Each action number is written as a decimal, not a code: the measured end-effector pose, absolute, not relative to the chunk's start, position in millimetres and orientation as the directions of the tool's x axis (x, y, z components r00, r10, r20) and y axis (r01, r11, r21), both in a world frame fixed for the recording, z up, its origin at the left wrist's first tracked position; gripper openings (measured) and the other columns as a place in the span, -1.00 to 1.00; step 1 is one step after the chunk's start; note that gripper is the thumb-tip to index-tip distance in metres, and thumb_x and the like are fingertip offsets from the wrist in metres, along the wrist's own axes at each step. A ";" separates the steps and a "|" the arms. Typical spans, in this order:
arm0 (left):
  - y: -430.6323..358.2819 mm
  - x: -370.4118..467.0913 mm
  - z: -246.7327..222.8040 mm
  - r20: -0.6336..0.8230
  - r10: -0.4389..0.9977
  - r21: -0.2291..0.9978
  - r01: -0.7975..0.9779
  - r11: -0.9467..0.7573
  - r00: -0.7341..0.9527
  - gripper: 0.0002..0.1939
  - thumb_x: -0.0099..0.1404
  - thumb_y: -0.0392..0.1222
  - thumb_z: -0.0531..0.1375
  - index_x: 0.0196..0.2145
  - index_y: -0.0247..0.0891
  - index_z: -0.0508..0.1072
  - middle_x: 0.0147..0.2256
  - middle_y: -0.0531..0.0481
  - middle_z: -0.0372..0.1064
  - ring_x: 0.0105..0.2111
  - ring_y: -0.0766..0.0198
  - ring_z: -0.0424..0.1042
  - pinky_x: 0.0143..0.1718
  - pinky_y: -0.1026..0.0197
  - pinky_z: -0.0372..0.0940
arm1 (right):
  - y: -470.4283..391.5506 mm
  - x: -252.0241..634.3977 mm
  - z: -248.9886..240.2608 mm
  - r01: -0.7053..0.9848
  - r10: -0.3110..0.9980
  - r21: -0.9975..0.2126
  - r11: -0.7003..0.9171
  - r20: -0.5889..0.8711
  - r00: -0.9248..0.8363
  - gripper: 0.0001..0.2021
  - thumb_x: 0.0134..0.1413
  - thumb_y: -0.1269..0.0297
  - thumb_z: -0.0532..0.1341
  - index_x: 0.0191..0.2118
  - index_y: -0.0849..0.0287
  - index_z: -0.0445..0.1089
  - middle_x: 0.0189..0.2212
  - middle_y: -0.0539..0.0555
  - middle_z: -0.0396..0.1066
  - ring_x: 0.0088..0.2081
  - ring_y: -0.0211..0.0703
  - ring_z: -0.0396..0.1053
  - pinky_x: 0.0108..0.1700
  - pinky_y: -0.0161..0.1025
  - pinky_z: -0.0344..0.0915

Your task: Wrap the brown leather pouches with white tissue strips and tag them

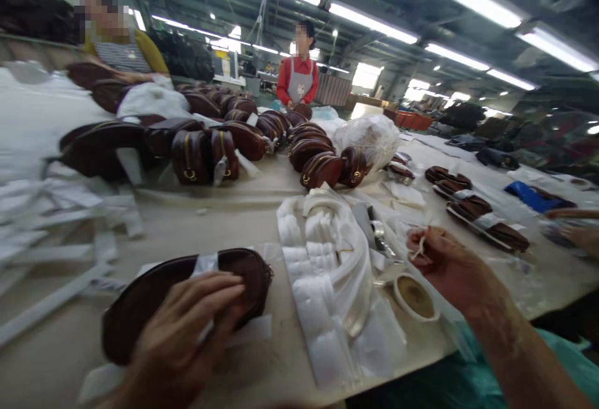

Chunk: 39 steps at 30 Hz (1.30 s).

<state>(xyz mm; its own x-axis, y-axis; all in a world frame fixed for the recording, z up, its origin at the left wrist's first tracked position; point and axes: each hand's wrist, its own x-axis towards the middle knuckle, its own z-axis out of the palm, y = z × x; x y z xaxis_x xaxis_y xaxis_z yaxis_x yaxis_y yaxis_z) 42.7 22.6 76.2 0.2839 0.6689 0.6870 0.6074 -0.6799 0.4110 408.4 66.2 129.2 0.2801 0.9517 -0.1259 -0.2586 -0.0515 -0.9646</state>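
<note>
Long lamps point(374, 21) light the hall over our pale counter point(224, 219); the white plastic stack point(322, 278) serves as landmark. Left of the stack lies one dark brown bag point(150, 300), a pale band point(206, 264) across it. Our left hand point(187, 328) rests on this bag, fingers loosely bent; we cannot tell whether they grip anything. Right of the stack, our right hand point(449, 259) is raised, finger and thumb closed on a thin white strip point(420, 249). Below that hand, also right of the stack, sits a round white-rimmed roll point(415, 297). Beyond the stack we record rows of upright brown bags point(311, 147) and a clear plastic bundle point(369, 138); well left of it, loose white strips point(56, 234). Two people in aprons, one in red sleeves point(284, 81), stand farther back.
</note>
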 end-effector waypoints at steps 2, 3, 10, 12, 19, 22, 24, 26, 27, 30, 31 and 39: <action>14.9 67.3 81.0 0.606 0.742 0.586 0.471 -0.660 0.286 -0.79 0.26 -0.33 0.13 -0.12 -0.22 0.40 -0.16 -0.03 0.40 -0.15 0.30 0.40 -0.12 0.33 0.32 | 57.9 357.4 117.5 -0.283 0.980 -0.957 -0.058 -0.108 0.166 -0.75 -0.42 0.17 0.48 -0.56 0.09 0.45 -0.48 -0.03 0.44 -0.52 -0.36 0.31 -0.59 -0.45 0.25; 12.6 80.3 82.2 0.549 0.795 0.683 0.409 -0.605 0.259 -0.74 0.25 -0.29 0.16 -0.08 -0.23 0.37 -0.12 -0.06 0.38 -0.13 0.27 0.39 -0.11 0.30 0.33 | 54.0 333.1 110.1 -0.284 0.988 -0.956 -0.070 -0.106 0.113 -0.78 -0.39 0.15 0.47 -0.54 0.06 0.47 -0.44 -0.02 0.46 -0.48 -0.31 0.34 -0.54 -0.41 0.30; 8.9 92.5 71.2 0.105 0.994 0.992 0.076 -0.102 -0.026 -0.86 0.22 -0.22 0.16 -0.28 -0.31 0.44 -0.36 -0.02 0.37 -0.44 0.37 0.33 -0.40 0.36 0.26 | 43.1 213.2 63.1 -0.317 0.954 -0.905 -0.284 -0.233 -0.191 -0.79 -0.29 0.11 0.42 -0.49 0.07 0.48 -0.29 0.03 0.49 -0.31 -0.16 0.41 -0.27 -0.23 0.39; 3.9 74.1 68.5 -0.048 0.997 0.999 -0.025 0.046 -0.063 -0.81 0.24 -0.16 0.12 -0.38 -0.33 0.43 -0.52 0.05 0.30 -0.58 0.42 0.23 -0.56 0.39 0.15 | 43.7 198.7 57.0 -0.286 0.944 -0.914 -0.289 -0.221 -0.247 -0.79 -0.24 0.10 0.40 -0.47 0.08 0.48 -0.41 0.01 0.46 -0.37 -0.20 0.38 -0.31 -0.26 0.38; -13.4 24.3 60.7 -0.088 0.992 0.996 0.018 0.090 -0.088 -0.82 0.19 -0.23 0.11 -0.48 -0.35 0.45 -0.57 0.06 0.30 -0.55 0.42 0.22 -0.51 0.40 0.10 | 35.8 174.1 57.0 0.173 0.907 -0.969 0.177 0.092 -0.410 -0.79 0.04 0.15 0.24 -0.19 0.06 0.44 -0.33 0.02 0.44 -0.50 -0.31 0.34 -0.47 -0.38 0.32; -15.7 10.7 54.6 -0.035 0.996 0.999 0.002 0.035 -0.081 -0.81 0.12 -0.36 0.06 -0.39 -0.34 0.48 -0.46 0.03 0.41 -0.46 0.37 0.33 -0.41 0.39 0.18 | 37.8 157.7 61.9 0.253 0.775 -0.909 0.331 0.109 -0.623 -0.72 0.12 0.16 0.16 -0.05 0.02 0.40 -0.30 0.03 0.50 -0.42 -0.24 0.45 -0.39 -0.37 0.40; -17.3 0.4 52.3 -0.027 0.993 0.999 0.038 0.032 -0.114 -0.80 0.12 -0.36 0.06 -0.39 -0.33 0.48 -0.44 0.02 0.42 -0.44 0.36 0.34 -0.42 0.39 0.17 | 43.9 146.2 64.7 0.284 0.693 -0.843 0.457 0.136 -0.708 -0.73 0.10 0.18 0.17 -0.07 0.05 0.43 -0.30 0.04 0.53 -0.31 -0.16 0.49 -0.29 -0.34 0.42; -19.8 -11.4 51.5 -0.043 0.991 0.996 0.074 0.053 -0.130 -0.82 0.17 -0.28 0.08 -0.43 -0.34 0.47 -0.49 0.03 0.39 -0.48 0.37 0.30 -0.46 0.39 0.14 | 52.0 136.4 67.0 0.292 0.630 -0.787 0.544 0.154 -0.761 -0.77 0.10 0.18 0.16 -0.13 0.05 0.46 -0.32 0.05 0.54 -0.31 -0.14 0.50 -0.30 -0.34 0.43; -21.3 -17.9 50.9 -0.055 0.990 0.995 0.080 0.066 -0.133 -0.82 0.18 -0.24 0.09 -0.44 -0.34 0.47 -0.51 0.04 0.36 -0.50 0.38 0.28 -0.48 0.39 0.13 | 56.4 132.2 68.1 0.290 0.606 -0.767 0.572 0.158 -0.780 -0.79 0.11 0.18 0.16 -0.18 0.05 0.47 -0.35 0.04 0.54 -0.35 -0.16 0.50 -0.33 -0.35 0.43; -25.0 -40.5 43.0 -0.088 0.981 0.993 0.063 0.100 -0.171 -0.81 0.20 -0.19 0.10 -0.46 -0.34 0.43 -0.56 0.07 0.29 -0.53 0.40 0.25 -0.49 0.39 0.13 | 70.0 121.4 70.4 0.280 0.542 -0.721 0.634 0.155 -0.826 -0.83 0.13 0.21 0.14 -0.28 0.03 0.48 -0.47 -0.02 0.51 -0.46 -0.25 0.46 -0.42 -0.42 0.38; -25.4 -48.8 37.2 -0.087 0.971 0.991 0.080 0.107 -0.223 -0.80 0.22 -0.19 0.08 -0.46 -0.33 0.41 -0.56 0.07 0.28 -0.53 0.39 0.24 -0.48 0.39 0.15 | 74.8 118.0 70.6 0.288 0.535 -0.704 0.650 0.155 -0.830 -0.83 0.13 0.21 0.14 -0.30 0.03 0.48 -0.49 -0.03 0.49 -0.48 -0.26 0.45 -0.44 -0.43 0.36; -5.1 -89.9 -27.5 0.101 0.905 0.841 0.522 0.145 -0.414 -0.64 0.15 -0.43 0.03 -0.09 -0.29 0.35 -0.17 -0.11 0.37 -0.22 0.24 0.36 -0.10 0.19 0.30 | 106.0 75.1 69.1 0.364 0.572 -0.590 0.720 0.210 -0.793 -0.83 0.11 0.17 0.14 -0.32 0.05 0.46 -0.42 0.00 0.49 -0.43 -0.23 0.44 -0.35 -0.36 0.35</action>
